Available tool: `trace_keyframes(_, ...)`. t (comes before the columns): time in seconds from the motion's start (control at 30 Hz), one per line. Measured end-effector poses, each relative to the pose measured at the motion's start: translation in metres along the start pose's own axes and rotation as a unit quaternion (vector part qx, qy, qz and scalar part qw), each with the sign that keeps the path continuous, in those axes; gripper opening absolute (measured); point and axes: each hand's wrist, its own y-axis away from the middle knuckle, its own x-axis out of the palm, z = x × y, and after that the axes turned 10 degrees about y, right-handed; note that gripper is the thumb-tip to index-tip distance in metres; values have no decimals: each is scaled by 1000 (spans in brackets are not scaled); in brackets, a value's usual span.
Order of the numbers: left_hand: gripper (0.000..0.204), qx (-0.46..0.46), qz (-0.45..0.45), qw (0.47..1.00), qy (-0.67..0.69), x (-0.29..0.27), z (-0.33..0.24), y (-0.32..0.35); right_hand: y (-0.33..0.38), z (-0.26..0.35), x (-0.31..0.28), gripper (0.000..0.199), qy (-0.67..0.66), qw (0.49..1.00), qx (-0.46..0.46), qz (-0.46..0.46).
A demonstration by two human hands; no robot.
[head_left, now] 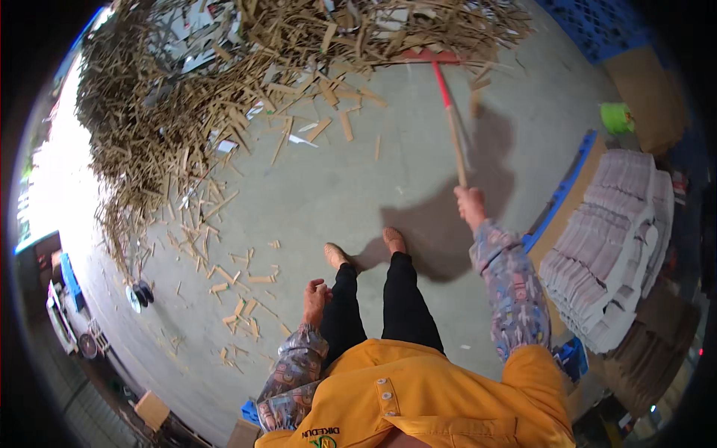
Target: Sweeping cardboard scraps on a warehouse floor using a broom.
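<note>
My right hand (470,206) is closed round the wooden handle of a long-handled broom (454,133). The lower part of the handle is red, and the wide red head (433,57) rests against the near edge of a large scrap heap (314,45). Strips of brown cardboard and bits of white paper make up the heap. My left hand (315,302) hangs beside my left leg, fingers loosely bent and apart, with nothing visible in it. Loose cardboard strips (243,317) lie on the floor to its left.
At the right, stacks of pale cut sheets (597,246) lie on brown board by a blue edge (564,190). Farther back are a bright green roll (617,118) and a blue plastic pallet (597,26). A dark spool (140,296) lies at the left on the grey floor (328,179).
</note>
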Motion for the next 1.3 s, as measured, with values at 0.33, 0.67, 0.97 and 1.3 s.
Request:
trace_keyframes(0.33,21,7,-84,994,73,19,47,6,211,-212,-44,33,22,999,45,20)
trace_keyframes(0.67,23,89,-87,989,84,51,27,-6,99,-73,-37,33,-72,970,95,213)
trace_keyframes(0.97,19,35,-239,952,189,1,101,-2,123,-36,-20,31,168,967,107,160)
trace_keyframes(1.3,17,76,-316,895,304,-39,146,-6,114,44,166,29,497,829,-118,228)
